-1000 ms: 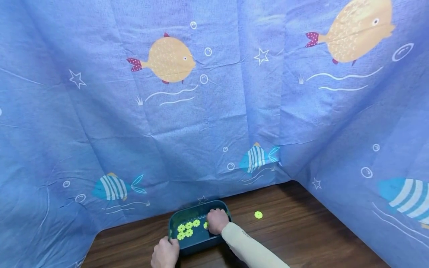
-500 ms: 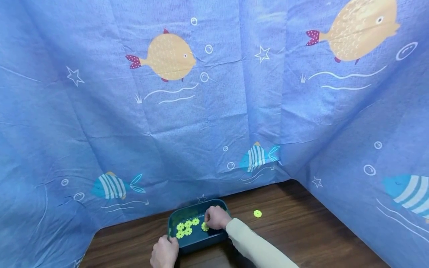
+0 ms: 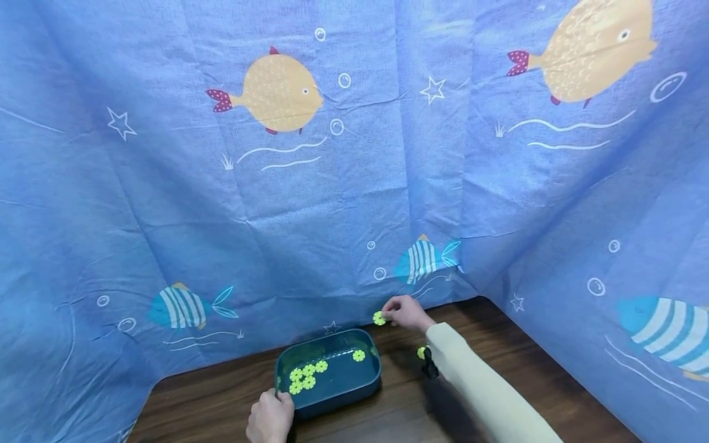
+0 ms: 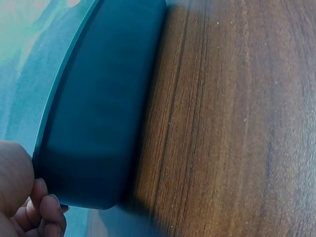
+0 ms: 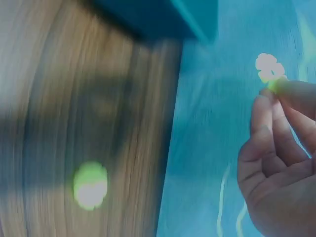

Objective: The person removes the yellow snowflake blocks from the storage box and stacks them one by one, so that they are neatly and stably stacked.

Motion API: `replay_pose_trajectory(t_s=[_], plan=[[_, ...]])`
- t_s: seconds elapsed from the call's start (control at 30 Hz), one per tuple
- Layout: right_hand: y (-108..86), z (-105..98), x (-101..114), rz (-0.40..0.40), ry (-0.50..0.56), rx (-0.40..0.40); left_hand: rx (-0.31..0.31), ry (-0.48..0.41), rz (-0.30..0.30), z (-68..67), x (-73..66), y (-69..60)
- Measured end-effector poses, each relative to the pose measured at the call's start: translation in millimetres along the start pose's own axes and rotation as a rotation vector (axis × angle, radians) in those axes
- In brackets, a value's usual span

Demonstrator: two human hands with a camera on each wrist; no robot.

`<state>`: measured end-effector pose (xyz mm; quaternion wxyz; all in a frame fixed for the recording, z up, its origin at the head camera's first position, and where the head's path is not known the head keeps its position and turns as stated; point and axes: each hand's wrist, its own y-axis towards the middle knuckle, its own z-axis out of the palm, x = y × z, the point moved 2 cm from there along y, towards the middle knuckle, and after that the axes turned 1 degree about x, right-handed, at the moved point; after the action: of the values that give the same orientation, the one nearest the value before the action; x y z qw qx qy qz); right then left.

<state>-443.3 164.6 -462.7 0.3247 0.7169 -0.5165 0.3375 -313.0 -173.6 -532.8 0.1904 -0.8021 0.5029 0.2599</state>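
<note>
In the head view a dark teal tray (image 3: pixel 332 403) stands on the wooden table, with several small yellow-green flower-shaped pieces (image 3: pixel 308 382) grouped at its left end. One more flower piece (image 3: pixel 359 355) lies alone near the tray's right end. My left hand (image 3: pixel 270 416) grips the tray's front left corner, thumb and fingers on the rim, as the left wrist view also shows. Beyond the tray's back right corner, my right hand (image 3: pixel 408 312) pinches a flower piece (image 3: pixel 379 318) between thumb and fingertips, raised above the table.
Another flower piece (image 3: pixel 421 352) lies on the wooden table (image 3: pixel 498 351) right of the tray, partly hidden by the right wrist. A blue fish-print cloth (image 3: pixel 332 203) hangs behind the table and along both sides.
My right hand has lifted out of the tray and moved right and back, carrying a flower piece. Another piece now shows at the tray's right end. The left hand stays at the corner.
</note>
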Motion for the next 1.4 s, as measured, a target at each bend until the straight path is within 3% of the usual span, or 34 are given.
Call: replay_pose_trajectory(t_s=[0.2, 0.37, 0.53, 0.87, 1.13, 1.4], plan=[[-13.6, -31, -35, 0.165, -0.083, -0.006, 0.005, -0.004, -0.008, -0.2, 3.2, -0.5], [-27.6, -37, -64, 0.293, -0.083, -0.018, 0.013, -0.004, -0.012, 0.4, 2.6, -1.1], [-38.2, -36, -78, 0.380, -0.093, -0.016, 0.010, -0.006, -0.011, -0.3, 0.8, -2.7], [-45.2, -28, -85, 0.352, -0.183, 0.009, 0.000, -0.011, -0.012, -1.2, 1.2, -1.4], [-48.4, -26, -88, 0.374, -0.180, 0.040, -0.015, -0.015, -0.011, -0.8, 0.6, -1.6], [-45.9, -26, -91, 0.397, -0.201, 0.022, -0.012, -0.001, -0.025, -0.2, -1.6, 0.1]])
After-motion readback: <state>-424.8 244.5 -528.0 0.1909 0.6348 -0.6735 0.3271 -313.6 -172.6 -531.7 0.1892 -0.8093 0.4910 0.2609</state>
